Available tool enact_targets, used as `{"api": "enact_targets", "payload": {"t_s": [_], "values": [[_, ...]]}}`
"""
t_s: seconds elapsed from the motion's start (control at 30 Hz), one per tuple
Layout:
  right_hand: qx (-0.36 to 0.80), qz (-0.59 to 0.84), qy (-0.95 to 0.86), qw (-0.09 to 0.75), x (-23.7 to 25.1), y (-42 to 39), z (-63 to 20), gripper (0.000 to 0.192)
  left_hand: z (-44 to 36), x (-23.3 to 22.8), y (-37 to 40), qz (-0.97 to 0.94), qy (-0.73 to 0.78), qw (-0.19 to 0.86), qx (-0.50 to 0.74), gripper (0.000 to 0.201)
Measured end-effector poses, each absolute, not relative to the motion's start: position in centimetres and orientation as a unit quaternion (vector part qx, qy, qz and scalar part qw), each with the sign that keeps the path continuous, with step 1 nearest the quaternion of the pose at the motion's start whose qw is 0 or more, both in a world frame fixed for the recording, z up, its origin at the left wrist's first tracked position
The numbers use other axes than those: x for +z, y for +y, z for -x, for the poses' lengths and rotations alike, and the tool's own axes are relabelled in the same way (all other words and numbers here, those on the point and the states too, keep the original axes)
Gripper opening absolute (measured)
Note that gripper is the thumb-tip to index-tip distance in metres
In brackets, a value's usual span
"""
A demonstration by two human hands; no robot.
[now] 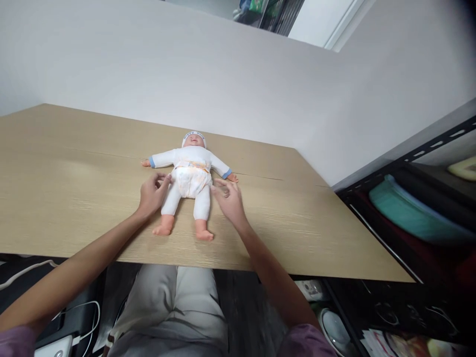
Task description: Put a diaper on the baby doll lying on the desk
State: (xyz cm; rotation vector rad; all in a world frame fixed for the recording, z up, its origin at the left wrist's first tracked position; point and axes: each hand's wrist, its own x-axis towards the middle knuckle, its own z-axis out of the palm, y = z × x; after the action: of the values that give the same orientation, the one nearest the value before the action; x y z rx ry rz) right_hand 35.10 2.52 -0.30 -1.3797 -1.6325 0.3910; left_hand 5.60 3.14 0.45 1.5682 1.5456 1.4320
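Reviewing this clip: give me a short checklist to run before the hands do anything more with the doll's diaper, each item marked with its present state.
1. Doll lies flat on its back on the table: ok.
2. Diaper sits around the doll's waist: ok.
3. Left hand at the diaper's side by the hip: ok, fingers touching.
4. Right hand at the other side: ok, though whether it touches cannot tell.
5. Diaper tabs fastened: cannot tell.
6. Doll well in from the table edge: ok.
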Motion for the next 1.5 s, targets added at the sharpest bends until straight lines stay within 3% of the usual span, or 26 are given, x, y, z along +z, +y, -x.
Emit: {"api": "enact_targets", "payload": {"t_s": [0.2,0.33,0.5,0.73,0.9,1.1,1.27,1.37,1.5], "values": [[0.011,0.614,-0.652,0.444,-2.7,6.3,-37.7,0.056,-3.9,0.3,7.2,-0.638,0.612,0.084,0.46,0.047],[-0.049,0.615,-0.688,0.381,-3.5,10.8,-37.9,0.067,-3.8,-0.3,11.0,-0.667,0.623,0.052,0.404,0.066],[-0.064,0.604,-0.717,0.342,-3.9,16.3,-39.5,0.077,-2.7,-0.8,15.9,-0.732,0.584,0.012,0.349,0.067],[-0.058,0.586,-0.745,0.315,-4.5,18.3,-40.3,0.06,-0.7,-1.4,21.4,-0.792,0.553,-0.006,0.259,0.072],[-0.04,0.609,-0.726,0.317,-3.3,17.2,-39.0,0.051,-2.7,-0.2,20.1,-0.739,0.621,0.022,0.259,0.059],[0.053,0.636,-0.689,0.344,-2.0,13.8,-37.2,0.037,-4.5,3.4,12.7,-0.67,0.666,0.113,0.306,0.055],[0.176,0.577,-0.684,0.41,0.4,5.9,-39.1,0.044,-5.3,5.5,-1.4,-0.674,0.642,0.16,0.328,0.063],[0.174,0.543,-0.72,0.396,3.1,-1.6,-41.2,0.042,-5.4,4.7,-12.4,-0.677,0.647,0.22,0.274,0.072],[0.133,0.506,-0.788,0.325,4.4,-13.5,-42.4,0.041,-3.4,0.4,-26.5,-0.661,0.635,0.347,0.2,0.069]]}}
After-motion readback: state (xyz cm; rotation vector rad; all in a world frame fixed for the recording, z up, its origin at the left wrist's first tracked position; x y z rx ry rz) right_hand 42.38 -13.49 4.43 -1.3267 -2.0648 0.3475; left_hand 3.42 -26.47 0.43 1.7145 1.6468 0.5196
